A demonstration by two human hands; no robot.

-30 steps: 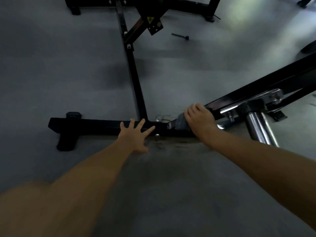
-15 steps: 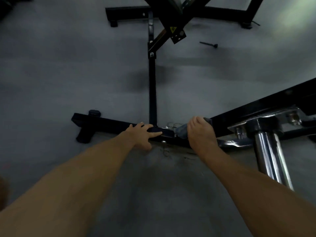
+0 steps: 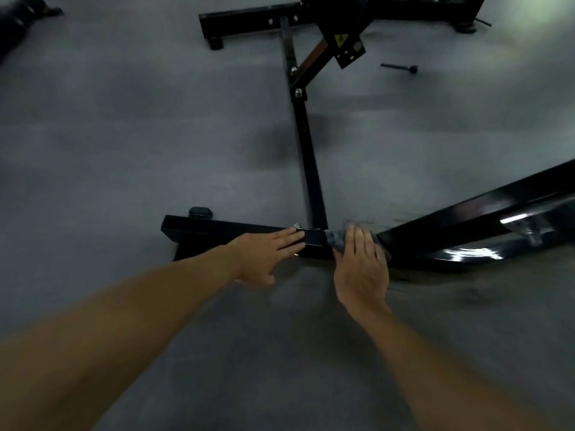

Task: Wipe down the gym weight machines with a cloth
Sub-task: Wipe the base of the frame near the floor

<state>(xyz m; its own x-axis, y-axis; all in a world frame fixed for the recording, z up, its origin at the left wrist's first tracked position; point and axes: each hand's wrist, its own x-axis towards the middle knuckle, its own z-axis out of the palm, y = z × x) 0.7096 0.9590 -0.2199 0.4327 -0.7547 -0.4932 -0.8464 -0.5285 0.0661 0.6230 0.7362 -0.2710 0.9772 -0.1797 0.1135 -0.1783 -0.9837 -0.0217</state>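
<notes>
far left, top corner: dark equipment (image 3: pixel 18 14), too dim for me to identify. left of centre: black base bar (image 3: pixel 217 233) of the weight machine, lying on the grey floor (image 3: pixel 124 135), with a rubber foot (image 3: pixel 200 212) just behind its left end. my left hand (image 3: pixel 264 258) lies flat on that bar, fingers straight and together, grasping nothing; i judge it a brace. centre: a long black strut (image 3: pixel 308 157) runs away from the joint toward a far crossbar (image 3: pixel 249 21) and a plate bearing a yellow warning label (image 3: pixel 340 41). right of the joint: my right hand (image 3: pixel 361 269) presses the grey cloth (image 3: pixel 337 239) onto the bar, fingers nearly straight over it, so the cloth is pinned rather than clenched. far right: a glossy angled beam (image 3: pixel 466 219) and a blurred chrome fitting (image 3: pixel 525 227); a loose black pin (image 3: pixel 399 67) lies on the floor beyond.

risks, as i judge them: the cloth is held by pressure alone and could snag on the bolt heads (image 3: pixel 295 226) at the joint and slip out; knuckles could strike the beam's edge; the joint's recesses could be left unwiped.
</notes>
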